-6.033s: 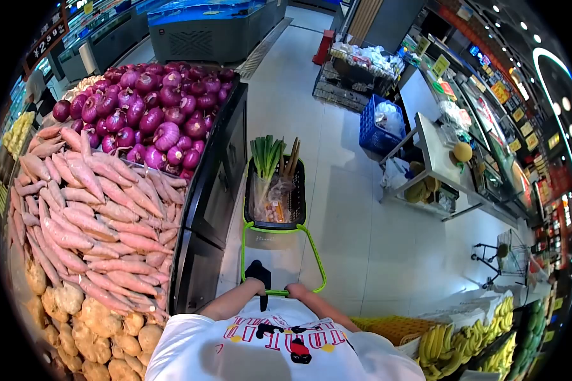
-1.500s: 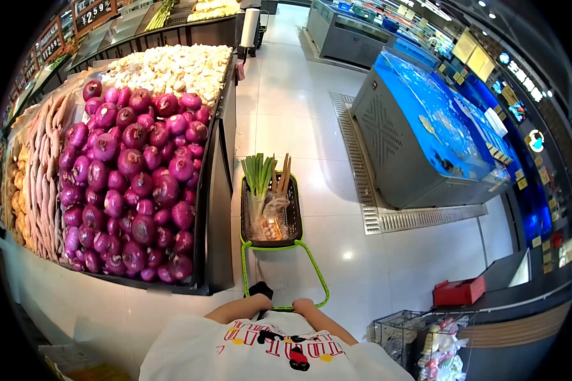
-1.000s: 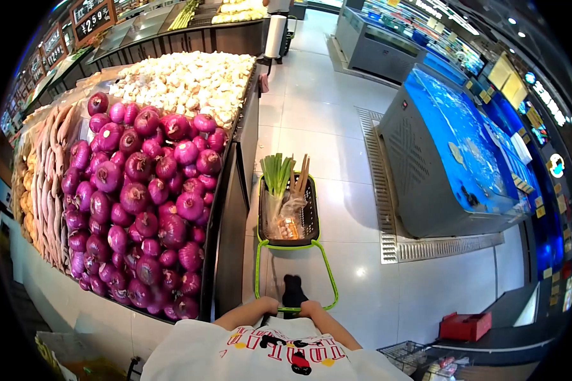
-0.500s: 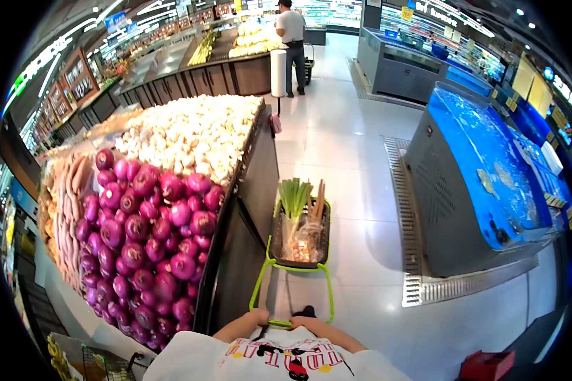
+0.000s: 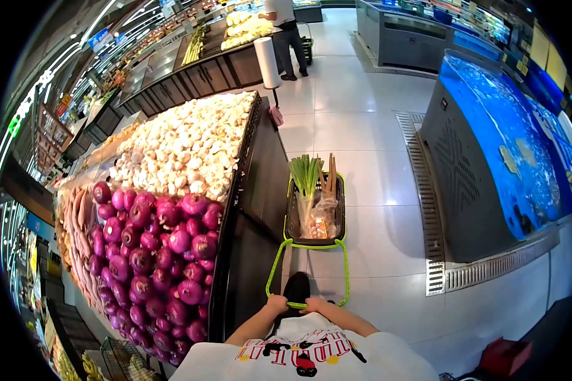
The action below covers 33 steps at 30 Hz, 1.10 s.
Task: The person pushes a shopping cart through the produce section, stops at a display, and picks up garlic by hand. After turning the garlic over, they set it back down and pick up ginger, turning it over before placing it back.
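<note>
My left hand [image 5: 277, 303] and my right hand [image 5: 314, 305] are both closed round the green handle [image 5: 348, 273] of a shopping basket, close to my body. The dark basket [image 5: 288, 222] rests low on the floor ahead of me. Inside it lie green onions [image 5: 307, 178] in a clear bag, long brown roots [image 5: 330, 181], and a clear bag with a label [image 5: 318, 227] whose contents I cannot make out. To my left, red onions [image 5: 152, 254] are heaped on a display, nearest to my left hand.
Garlic bulbs [image 5: 184, 146] fill the display's far part. A bag roll [image 5: 267, 62] stands at its corner. A person [image 5: 285, 32] stands beyond. A blue water tank [image 5: 489, 140] is on the right, with a floor grate [image 5: 431, 241] around its base. Tiled floor [image 5: 375, 171] lies between.
My view has tilted down and turned. The basket and my hands sit a little further right in view, both hands still on the handle. The onion display stays at my left.
</note>
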Each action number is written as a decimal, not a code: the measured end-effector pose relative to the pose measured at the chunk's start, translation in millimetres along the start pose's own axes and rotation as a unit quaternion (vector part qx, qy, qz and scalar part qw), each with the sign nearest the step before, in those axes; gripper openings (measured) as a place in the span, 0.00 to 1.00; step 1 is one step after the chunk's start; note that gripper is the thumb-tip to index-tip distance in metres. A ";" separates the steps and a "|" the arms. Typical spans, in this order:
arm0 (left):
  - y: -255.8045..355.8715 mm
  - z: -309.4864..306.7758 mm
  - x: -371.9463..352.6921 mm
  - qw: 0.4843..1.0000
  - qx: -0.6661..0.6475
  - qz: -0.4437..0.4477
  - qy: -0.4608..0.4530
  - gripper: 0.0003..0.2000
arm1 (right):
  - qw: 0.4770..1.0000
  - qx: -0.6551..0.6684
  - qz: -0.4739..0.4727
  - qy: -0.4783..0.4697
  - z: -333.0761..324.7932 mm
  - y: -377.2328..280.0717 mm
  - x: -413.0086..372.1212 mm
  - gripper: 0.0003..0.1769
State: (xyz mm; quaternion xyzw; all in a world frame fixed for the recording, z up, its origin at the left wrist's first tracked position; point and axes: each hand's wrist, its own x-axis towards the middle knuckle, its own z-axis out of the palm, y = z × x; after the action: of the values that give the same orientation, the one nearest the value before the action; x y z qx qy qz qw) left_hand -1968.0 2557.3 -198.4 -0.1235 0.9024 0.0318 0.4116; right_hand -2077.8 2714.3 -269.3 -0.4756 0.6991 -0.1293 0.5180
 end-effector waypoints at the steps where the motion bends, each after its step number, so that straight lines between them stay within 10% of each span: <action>1: -2.4 -4.9 7.4 1.000 -0.005 -0.004 -0.022 0.15 | 1.000 0.003 0.004 0.001 -0.7 3.8 9.1 0.41; 8: -28.7 -40.3 99.5 0.964 -0.066 0.129 -0.222 0.26 | 1.000 -0.029 0.001 -0.008 -3.5 57.8 74.4 0.25; 12: -14.8 -142.5 123.5 0.954 0.082 0.279 -0.069 0.19 | 0.999 -0.012 0.032 -0.002 -70.4 61.3 68.9 0.24; 17: -43.8 -154.3 178.7 0.971 0.054 0.210 -0.101 0.26 | 0.997 -0.020 0.068 0.038 -162.1 37.4 48.8 0.23; 18: -50.8 -182.1 163.2 0.949 -0.026 0.150 -0.275 0.25 | 0.996 -0.024 0.076 0.047 -171.6 35.1 47.5 0.23; 20: -71.0 -122.0 228.2 0.933 -0.087 0.119 -0.328 0.24 | 0.991 -0.067 0.097 0.059 -191.1 29.0 47.9 0.22; 25: -81.3 -171.5 205.9 0.967 -0.016 0.225 -0.115 0.23 | 0.978 -0.091 0.145 0.119 -219.0 41.4 42.4 0.17; 33: -95.0 -211.6 240.5 0.980 -0.022 0.187 -0.071 0.18 | 0.968 -0.131 0.118 0.177 -296.9 45.1 54.8 0.11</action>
State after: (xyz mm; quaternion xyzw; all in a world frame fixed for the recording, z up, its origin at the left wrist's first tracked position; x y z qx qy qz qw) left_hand -2251.6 2384.4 -235.2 0.0408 0.8772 0.1363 0.4586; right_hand -2353.9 2601.0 -205.0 -0.4227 0.8416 -0.0564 0.3314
